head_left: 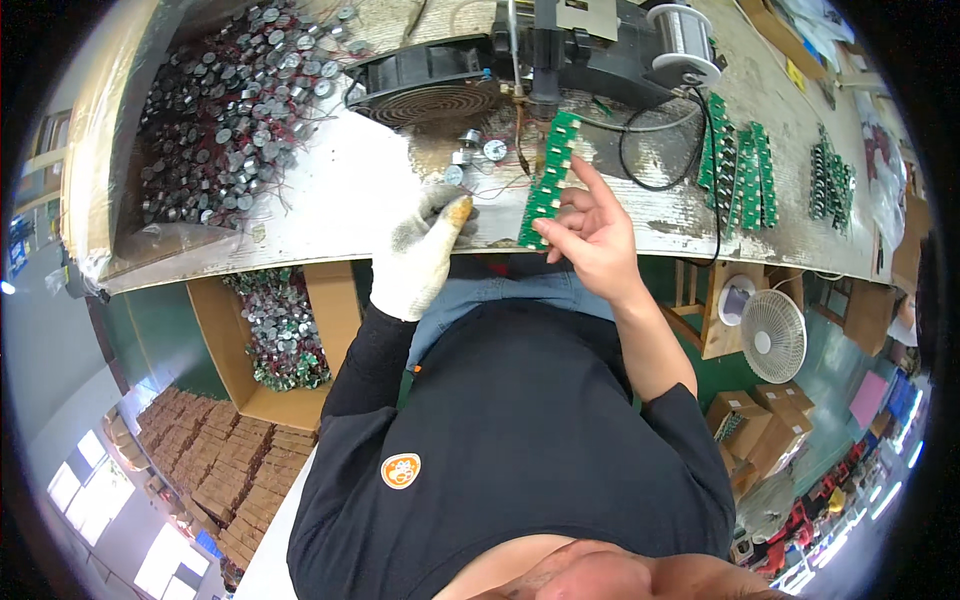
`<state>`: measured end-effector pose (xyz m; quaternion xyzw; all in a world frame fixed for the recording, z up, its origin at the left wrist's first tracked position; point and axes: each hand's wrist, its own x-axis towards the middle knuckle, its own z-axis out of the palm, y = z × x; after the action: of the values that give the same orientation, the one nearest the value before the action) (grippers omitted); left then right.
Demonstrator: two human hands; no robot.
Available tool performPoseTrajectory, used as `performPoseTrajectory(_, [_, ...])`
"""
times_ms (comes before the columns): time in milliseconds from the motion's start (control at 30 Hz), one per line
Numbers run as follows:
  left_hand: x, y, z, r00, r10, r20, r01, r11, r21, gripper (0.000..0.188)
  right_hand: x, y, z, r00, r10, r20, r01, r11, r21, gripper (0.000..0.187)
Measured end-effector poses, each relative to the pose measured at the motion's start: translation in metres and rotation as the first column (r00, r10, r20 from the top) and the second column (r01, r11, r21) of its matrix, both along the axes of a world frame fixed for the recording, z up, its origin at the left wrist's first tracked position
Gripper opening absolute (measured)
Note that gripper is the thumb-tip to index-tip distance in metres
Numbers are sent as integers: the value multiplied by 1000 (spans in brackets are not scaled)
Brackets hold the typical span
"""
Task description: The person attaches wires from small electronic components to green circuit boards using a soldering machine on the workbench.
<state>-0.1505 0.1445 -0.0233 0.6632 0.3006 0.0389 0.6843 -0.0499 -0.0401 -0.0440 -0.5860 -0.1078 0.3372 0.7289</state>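
My right hand point(597, 232), bare, pinches the lower end of a long green circuit board strip point(551, 182) between thumb and fingers. The strip tilts upward, and its top end lies close under the soldering stand point(545, 70). A white glove with a stained thumb covers my left hand point(415, 255). Its fingers are curled together at the table's front edge; whatever they hold is hidden. Just beyond it lie a few small round silver motors point(495, 150) with thin red wires, some of which run toward the strip.
A large heap of wired motors point(230, 120) fills the left, inside a wooden border point(105, 130). Behind stand a black fan point(425, 90) and a solder wire spool point(683, 40). Green board strips point(745, 180) lie at right, past a looping black cable point(622, 150). An open carton point(280, 405) sits below.
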Motion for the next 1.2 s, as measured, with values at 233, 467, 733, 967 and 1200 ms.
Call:
performPoseTrajectory(233, [14, -16, -3, 996, -87, -18, 87, 995, 41, 23, -2, 2, 4, 999, 6, -44, -6, 1000, 3, 71])
performPoseTrajectory(467, [18, -21, 0, 989, -146, 5, 146, 989, 33, 22, 1, -1, 6, 998, 13, -60, -13, 1000, -5, 69])
performPoseTrajectory(733, [28, -19, 9, 977, -208, -42, 204, 975, -90, 21, 2, 1, 4, 999, -11, -41, 15, 996, 92, 70])
performPoseTrajectory(967, [33, -19, 7, 980, -191, -50, 184, 976, -115, 20, 5, 1, 6, 999, -23, -47, 27, 996, 86, 69])
performPoseTrajectory(1200, [37, -22, 10, 986, -164, 16, 164, 969, -183, 20, 6, 2, 8, 998, -44, -42, 48, 993, 105, 68])
